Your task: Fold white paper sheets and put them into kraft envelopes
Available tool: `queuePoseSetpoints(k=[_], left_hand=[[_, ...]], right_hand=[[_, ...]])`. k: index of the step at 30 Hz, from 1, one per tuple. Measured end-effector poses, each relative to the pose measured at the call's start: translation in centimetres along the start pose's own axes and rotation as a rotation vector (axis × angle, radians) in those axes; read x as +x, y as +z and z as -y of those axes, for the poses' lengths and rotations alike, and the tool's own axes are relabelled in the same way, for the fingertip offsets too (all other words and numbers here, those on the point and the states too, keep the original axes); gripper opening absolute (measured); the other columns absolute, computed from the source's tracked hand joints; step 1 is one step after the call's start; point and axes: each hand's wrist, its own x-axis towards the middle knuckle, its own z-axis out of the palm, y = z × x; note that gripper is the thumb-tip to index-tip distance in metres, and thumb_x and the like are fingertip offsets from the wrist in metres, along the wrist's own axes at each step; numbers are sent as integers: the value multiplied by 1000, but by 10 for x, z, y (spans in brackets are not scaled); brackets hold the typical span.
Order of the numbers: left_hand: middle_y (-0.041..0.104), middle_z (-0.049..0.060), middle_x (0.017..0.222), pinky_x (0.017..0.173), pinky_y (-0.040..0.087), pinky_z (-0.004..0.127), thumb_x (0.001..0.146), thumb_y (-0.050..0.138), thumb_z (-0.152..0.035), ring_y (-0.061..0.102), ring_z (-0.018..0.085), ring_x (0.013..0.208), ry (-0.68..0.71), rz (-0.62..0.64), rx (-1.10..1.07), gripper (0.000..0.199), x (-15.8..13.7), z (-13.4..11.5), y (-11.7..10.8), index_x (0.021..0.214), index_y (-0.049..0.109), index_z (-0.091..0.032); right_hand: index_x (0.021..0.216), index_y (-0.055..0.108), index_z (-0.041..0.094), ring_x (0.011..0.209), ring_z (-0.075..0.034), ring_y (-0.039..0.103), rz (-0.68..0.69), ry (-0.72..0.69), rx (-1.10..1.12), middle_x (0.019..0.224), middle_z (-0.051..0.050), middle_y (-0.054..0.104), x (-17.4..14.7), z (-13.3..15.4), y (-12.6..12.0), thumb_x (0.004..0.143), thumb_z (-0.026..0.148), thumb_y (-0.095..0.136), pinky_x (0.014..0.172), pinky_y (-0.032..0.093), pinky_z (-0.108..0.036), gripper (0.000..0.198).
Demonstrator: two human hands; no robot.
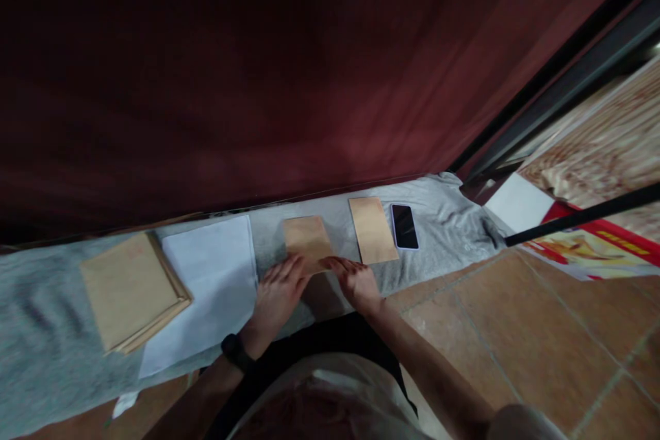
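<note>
Between my hands a brown paper envelope (308, 236) lies on the grey cloth, its near end towards me. My left hand (280, 289) has its fingers together on the near left corner of that envelope. Opposite it, my right hand (357, 283) pinches the near right corner with bent fingers. The near edge looks folded or lifted, though my fingers partly cover it. A second brown envelope (373, 230) lies flat just beyond my right hand. To the left, a stack of brown envelopes (131, 289) rests partly on white paper sheets (214, 282).
A smartphone (405, 227) with a dark screen lies right of the second envelope. The grey cloth (443, 220) covers a narrow bench against a dark red panel (289, 117). At right stand a dark metal frame (577, 220) and a red printed package (608, 240) above the tiled floor (495, 316).
</note>
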Motion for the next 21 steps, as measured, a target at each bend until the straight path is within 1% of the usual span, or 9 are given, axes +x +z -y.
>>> queuePoseSetpoints(k=[3,5,7,9,12,14,16,18,21], left_hand=[[42,12,159,120,35,50,92,63,-41,44,31,143,-193,-272,-175,73,19,4,-26,156,32,-27],[40,12,160,118,39,48,87,69,-45,46,30,141,-359,-363,-384,81,25,7,-32,156,32,-26],[48,12,154,112,45,46,85,72,-46,53,28,135,-545,-331,-688,79,25,8,-30,153,38,-28],[62,10,140,105,51,44,84,74,-43,62,25,126,-696,-248,-1040,75,21,4,-21,149,41,-30],[74,3,114,95,57,40,82,78,-34,72,20,106,-822,-230,-1411,66,16,-4,-2,140,48,-34],[76,-1,102,87,58,35,78,81,-27,74,16,92,-903,-298,-1490,56,14,-6,10,127,54,-32],[75,-3,90,76,57,28,72,82,-21,72,13,78,-973,-369,-1469,44,14,-4,21,111,61,-27],[73,-5,80,65,53,23,69,82,-19,68,11,67,-1010,-433,-1405,33,14,2,29,95,63,-22],[69,-5,71,58,47,20,66,82,-19,64,9,61,-1013,-464,-1331,24,13,9,34,80,63,-19]], right_hand=[[128,68,27,106,-19,71,-124,91,261,129,-3,71,6,-1,-29,98,17,46,91,56,-30,38],[109,75,25,92,-20,73,-244,215,565,110,-3,77,11,0,-40,100,31,49,82,60,-31,29],[88,76,22,79,-20,73,-336,354,900,87,-2,76,17,3,-41,95,48,58,71,62,-31,33],[74,72,19,73,-20,71,-354,485,1189,73,-1,70,20,8,-33,83,58,70,65,62,-31,40],[70,68,18,68,-19,70,-326,687,1476,66,1,65,19,16,-10,65,60,84,60,62,-29,46],[70,65,18,64,-18,70,-322,788,1582,64,2,63,14,19,6,58,58,89,58,61,-28,48],[66,61,18,62,-17,69,-313,848,1627,60,3,60,8,20,19,55,56,91,56,60,-27,50],[63,58,19,61,-17,68,-293,875,1624,58,3,59,1,18,27,54,56,91,56,59,-27,50],[66,61,18,60,-15,65,-245,879,1598,59,3,61,-6,13,33,57,58,89,59,58,-27,49]])
